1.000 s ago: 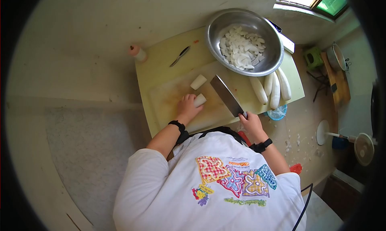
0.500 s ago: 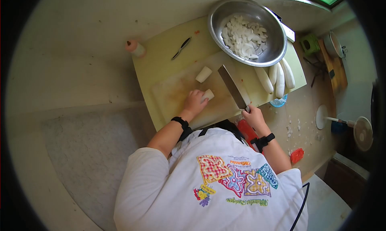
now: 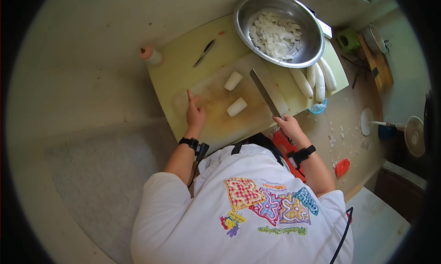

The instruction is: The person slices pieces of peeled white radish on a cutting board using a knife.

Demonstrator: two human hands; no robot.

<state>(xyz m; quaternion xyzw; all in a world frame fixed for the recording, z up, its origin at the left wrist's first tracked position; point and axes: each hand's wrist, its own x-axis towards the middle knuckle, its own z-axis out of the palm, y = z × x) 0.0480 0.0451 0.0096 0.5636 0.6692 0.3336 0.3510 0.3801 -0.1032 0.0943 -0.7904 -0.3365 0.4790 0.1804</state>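
Observation:
My right hand (image 3: 288,126) is wrapped round the handle of a kitchen knife (image 3: 265,93), its long blade slanting away over the right part of the cutting board (image 3: 216,126). My left hand (image 3: 195,113) is at the board's left side, index finger stretched out, with nothing seen in it. Between the hands, two short pieces of peeled white vegetable lie apart: a nearer piece (image 3: 236,107) and a farther piece (image 3: 233,81). Behind them a large steel bowl (image 3: 243,32) holds many white slices (image 3: 275,36). Several long peeled white vegetables (image 3: 319,82) rest beside the bowl.
A black-and-silver pen or peeler-like tool (image 3: 204,52) lies on the yellowish table (image 3: 177,57). A pink-topped bottle (image 3: 150,56) stands at its left edge. White scraps litter the floor (image 3: 340,135) at right, near a red plastic item (image 3: 342,167) and a fan (image 3: 415,136).
My left hand has let go of the nearer vegetable piece and moved left. That piece now lies alone on the board. The knife stays in my right hand.

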